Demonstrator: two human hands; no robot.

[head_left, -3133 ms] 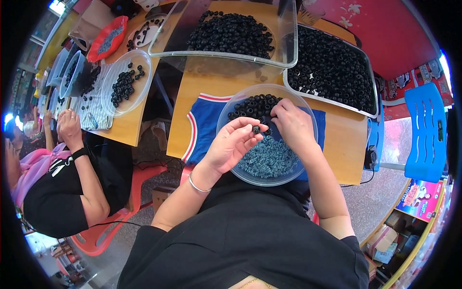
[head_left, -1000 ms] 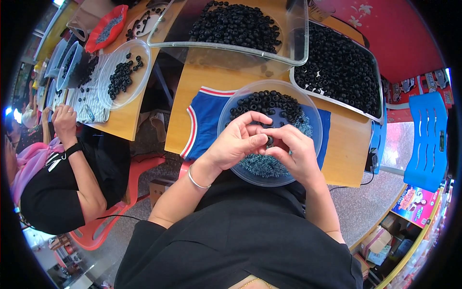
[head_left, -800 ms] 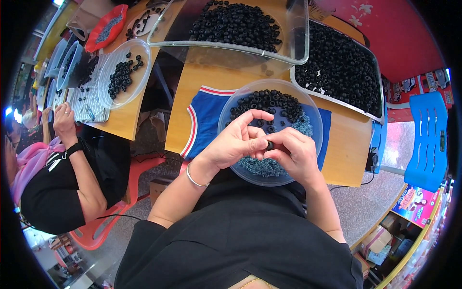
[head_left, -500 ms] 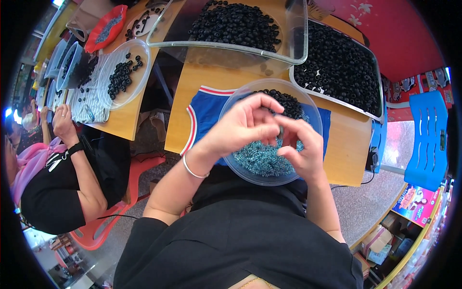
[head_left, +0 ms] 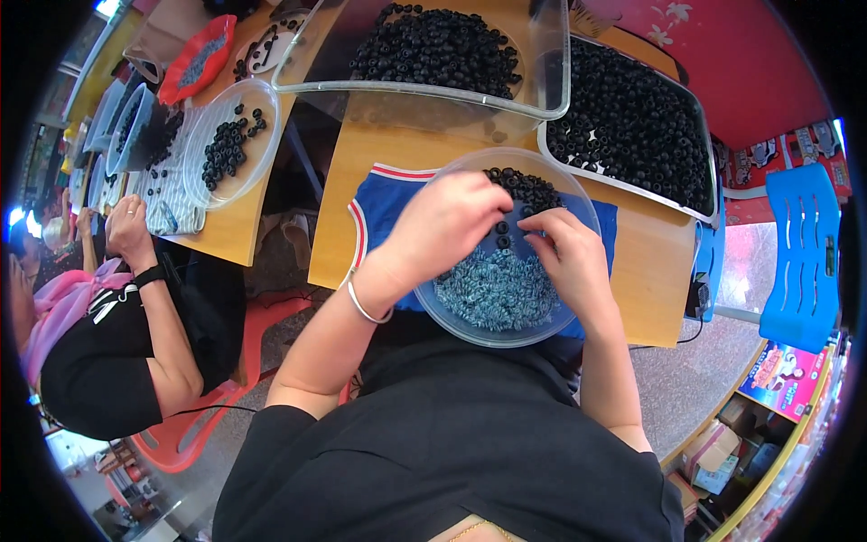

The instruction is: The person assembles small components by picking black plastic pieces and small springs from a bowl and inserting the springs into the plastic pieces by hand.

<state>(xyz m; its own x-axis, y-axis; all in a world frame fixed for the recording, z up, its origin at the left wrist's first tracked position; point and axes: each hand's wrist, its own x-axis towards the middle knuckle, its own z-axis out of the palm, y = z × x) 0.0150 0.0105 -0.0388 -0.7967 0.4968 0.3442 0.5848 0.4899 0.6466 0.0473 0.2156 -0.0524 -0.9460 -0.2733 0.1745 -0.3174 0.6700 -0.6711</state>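
A round clear bowl (head_left: pixel 578 312) stands on a blue cloth (head_left: pixel 379 208) on the wooden table in front of me. It holds a heap of small black rings (head_left: pixel 533 188) at its far side and a heap of pale blue-grey rings (head_left: pixel 497 294) at its near side. My left hand (head_left: pixel 447 226) hovers over the bowl's left part, fingers curled toward the black rings. My right hand (head_left: pixel 564 262) is over the middle, fingertips pinched near two loose black rings (head_left: pixel 502 234). Whether either hand holds a ring I cannot tell.
Two clear trays of black rings stand beyond the bowl, one at the back (head_left: pixel 433 45) and one at the right (head_left: pixel 632 126). A person in black (head_left: pixel 117 361) sits at the left by a smaller bowl (head_left: pixel 230 144). A blue chair (head_left: pixel 804 253) stands right.
My hands were pinched together over the bowl's middle. They have come apart, and the left hand has reached farther toward the black rings.
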